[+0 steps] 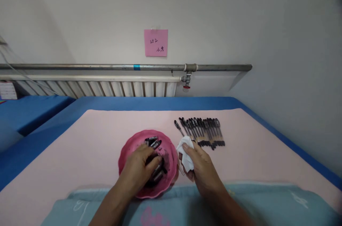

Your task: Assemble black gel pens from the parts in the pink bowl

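Observation:
A pink scalloped bowl (pixel 127 147) holds several short black pieces with silvery clips, which look like pen caps (pixel 158 176). My left hand (pixel 139 167) reaches into it, fingers curled and thumb bent in around a dark cap that they partly hide. Just right of the bowl, my right hand (pixel 201 165) is closed on a crumpled white tissue (pixel 187 154). Below the tissue shows a thin, pale, clear strip whose kind I cannot tell. Beyond that hand, a row of black-ended pens (pixel 205 131) lies side by side, a few at the left end slanted.
The pink tabletop (pixel 101 140) has a blue border (pixel 160 103). A teal cloth (pixel 253 201) covers the near edge. Behind stand a white radiator (pixel 128 88) and a metal pipe (pixel 101 66) with a red-handled valve (pixel 186 87). A pink note (pixel 156 42) hangs on the wall.

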{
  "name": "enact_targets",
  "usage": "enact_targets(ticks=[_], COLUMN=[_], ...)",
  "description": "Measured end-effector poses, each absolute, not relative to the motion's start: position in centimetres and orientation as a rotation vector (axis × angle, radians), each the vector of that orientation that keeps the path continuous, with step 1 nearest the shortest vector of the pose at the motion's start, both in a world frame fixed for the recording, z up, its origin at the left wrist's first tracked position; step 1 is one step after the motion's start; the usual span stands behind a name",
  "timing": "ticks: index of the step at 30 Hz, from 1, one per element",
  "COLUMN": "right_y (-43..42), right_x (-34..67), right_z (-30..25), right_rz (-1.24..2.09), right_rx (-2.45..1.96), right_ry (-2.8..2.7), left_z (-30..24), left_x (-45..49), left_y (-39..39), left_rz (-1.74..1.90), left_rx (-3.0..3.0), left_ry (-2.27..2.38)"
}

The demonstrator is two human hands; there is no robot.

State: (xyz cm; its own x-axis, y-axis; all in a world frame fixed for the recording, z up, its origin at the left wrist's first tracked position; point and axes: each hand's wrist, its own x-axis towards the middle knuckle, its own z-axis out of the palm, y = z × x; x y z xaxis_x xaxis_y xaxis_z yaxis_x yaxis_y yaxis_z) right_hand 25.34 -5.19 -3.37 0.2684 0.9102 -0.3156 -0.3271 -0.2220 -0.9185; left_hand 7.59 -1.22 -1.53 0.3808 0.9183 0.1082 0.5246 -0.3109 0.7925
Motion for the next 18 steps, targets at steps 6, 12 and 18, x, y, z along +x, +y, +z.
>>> enact_targets(ticks=[6,12,18], right_y=[-5.2,-5.1,-5.0], right_x=[25.4,25.3,24.9], right_z=[-3.8,-3.8,-3.3], right_rz=[1.234,1.216,1.205], right_rx=[-1.281,-1.303,-1.325], right_ry=[-0.776,-0.786,-0.798], left_z=[-2.5,-3.6,-3.1], left_x=[7.0,8.4,9.0], left_y=[0.1,1.6,1.4], left_rz=[0.735,0.409,0.224], left_rx=[2.134,2.421,2.466], left_ry=[1.490,1.653,1.683])
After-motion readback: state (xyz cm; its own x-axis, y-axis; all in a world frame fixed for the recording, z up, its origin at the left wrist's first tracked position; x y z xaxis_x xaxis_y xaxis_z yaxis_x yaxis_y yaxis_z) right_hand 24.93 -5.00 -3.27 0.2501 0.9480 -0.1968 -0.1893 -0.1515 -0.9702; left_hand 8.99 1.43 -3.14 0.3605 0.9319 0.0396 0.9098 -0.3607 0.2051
